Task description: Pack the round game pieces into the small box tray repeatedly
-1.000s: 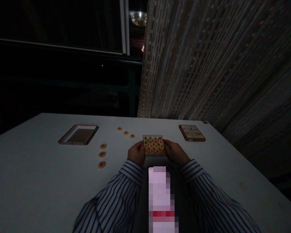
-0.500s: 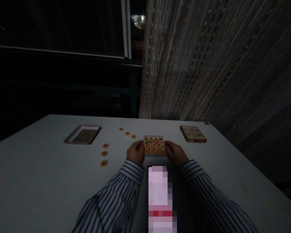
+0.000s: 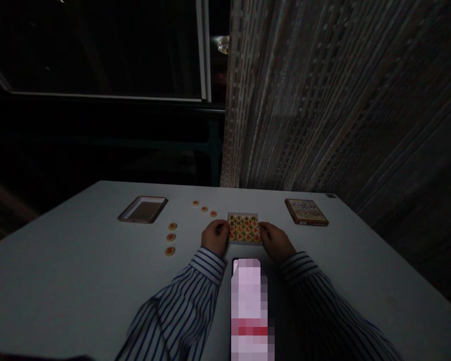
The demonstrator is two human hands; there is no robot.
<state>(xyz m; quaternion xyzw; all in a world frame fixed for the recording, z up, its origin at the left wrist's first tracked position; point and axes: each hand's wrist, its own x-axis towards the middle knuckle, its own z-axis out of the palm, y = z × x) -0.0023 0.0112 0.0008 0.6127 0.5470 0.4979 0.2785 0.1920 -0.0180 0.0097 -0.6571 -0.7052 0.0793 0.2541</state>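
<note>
A small shallow box of round Chinese chess pieces (image 3: 244, 231) lies on the white table in front of me. The pieces sit in rows, with black characters toward the far side and red ones nearer. My left hand (image 3: 215, 236) grips the box's left side, fingers curled and thumb near its edge. At the opposite side, my right hand (image 3: 277, 241) is closed on the right edge. The fingers' undersides are hidden. Left of the box lie three loose pieces in a column (image 3: 171, 237), and three more in a slanting row (image 3: 204, 209) farther back.
An open lid or tray (image 3: 160, 214) rests at the table's back left. A flat printed box (image 3: 307, 212) lies at the back right. Close to me, between my forearms, is a lit phone (image 3: 248, 296), mostly pixelated. A string curtain (image 3: 285, 100) hangs behind the table (image 3: 78, 281).
The view has shifted slightly, so the table and its things appear a little farther right. Both hands stay at the sides of the box of pieces.
</note>
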